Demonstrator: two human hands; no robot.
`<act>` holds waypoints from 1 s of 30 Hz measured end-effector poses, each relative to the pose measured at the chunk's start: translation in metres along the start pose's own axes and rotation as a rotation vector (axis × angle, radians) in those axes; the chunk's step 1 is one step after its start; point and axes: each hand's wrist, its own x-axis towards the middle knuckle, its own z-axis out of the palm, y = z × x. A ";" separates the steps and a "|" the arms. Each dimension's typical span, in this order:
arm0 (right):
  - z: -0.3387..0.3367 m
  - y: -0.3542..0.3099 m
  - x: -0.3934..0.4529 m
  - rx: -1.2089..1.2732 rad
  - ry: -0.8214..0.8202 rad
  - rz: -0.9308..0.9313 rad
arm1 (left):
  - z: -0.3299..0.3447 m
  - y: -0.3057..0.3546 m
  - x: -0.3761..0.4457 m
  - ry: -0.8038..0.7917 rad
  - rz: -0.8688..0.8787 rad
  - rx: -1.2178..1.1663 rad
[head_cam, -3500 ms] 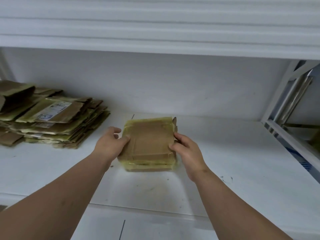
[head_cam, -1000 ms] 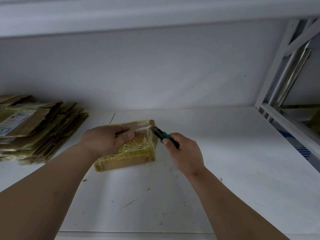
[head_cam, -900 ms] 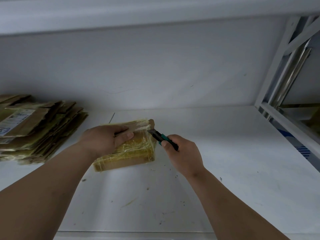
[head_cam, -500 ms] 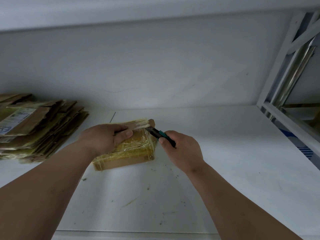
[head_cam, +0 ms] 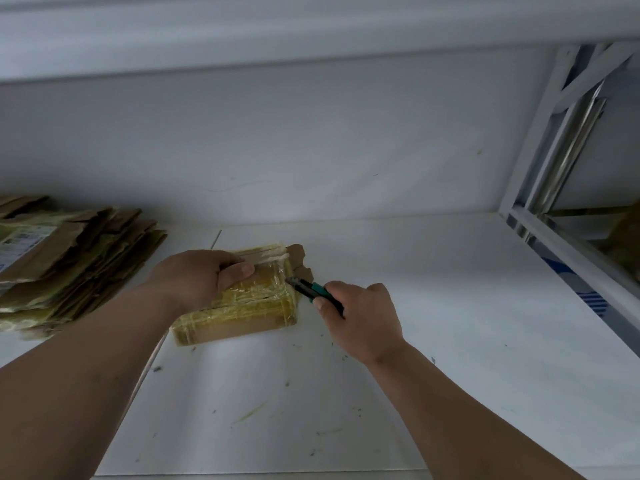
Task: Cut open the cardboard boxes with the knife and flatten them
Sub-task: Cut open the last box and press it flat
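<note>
A small cardboard box [head_cam: 242, 306] wrapped in yellowish tape sits on the white shelf [head_cam: 450, 323], its near side tilted toward me. My left hand [head_cam: 197, 275] grips its top left edge, thumb on the taped face. My right hand [head_cam: 356, 317] is closed around a green and black utility knife [head_cam: 313, 291]. The knife's tip touches the box's right edge, just below a torn cardboard flap at the top right corner.
A stack of flattened cardboard boxes [head_cam: 62, 268] lies at the left of the shelf. The white back wall [head_cam: 311, 150] rises behind the box. A white metal frame [head_cam: 554, 168] bounds the right side. Small scraps dot the shelf in front.
The knife tip has slid down the box's right edge from the top corner. My left hand keeps its grip on the box. 3.5 s ago both hands held the box without the knife.
</note>
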 end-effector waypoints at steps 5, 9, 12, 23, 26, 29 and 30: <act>0.002 0.009 -0.021 -0.049 -0.101 0.026 | -0.002 0.000 0.006 -0.015 -0.006 0.032; -0.001 0.012 -0.022 -0.084 -0.145 -0.001 | -0.007 0.003 0.009 -0.022 0.002 0.062; -0.001 0.013 -0.021 -0.094 -0.187 -0.002 | -0.009 0.005 0.009 -0.026 -0.002 0.064; -0.017 0.006 -0.007 0.037 -0.093 0.230 | -0.007 0.019 0.013 -0.041 -0.091 0.090; -0.013 -0.005 -0.001 0.148 -0.230 0.353 | -0.004 0.031 0.012 -0.042 -0.093 0.057; -0.004 -0.009 -0.002 0.208 -0.291 0.452 | -0.002 0.039 0.012 -0.121 -0.072 0.119; -0.003 -0.009 -0.002 0.220 -0.310 0.486 | -0.003 0.038 0.012 -0.155 -0.063 0.145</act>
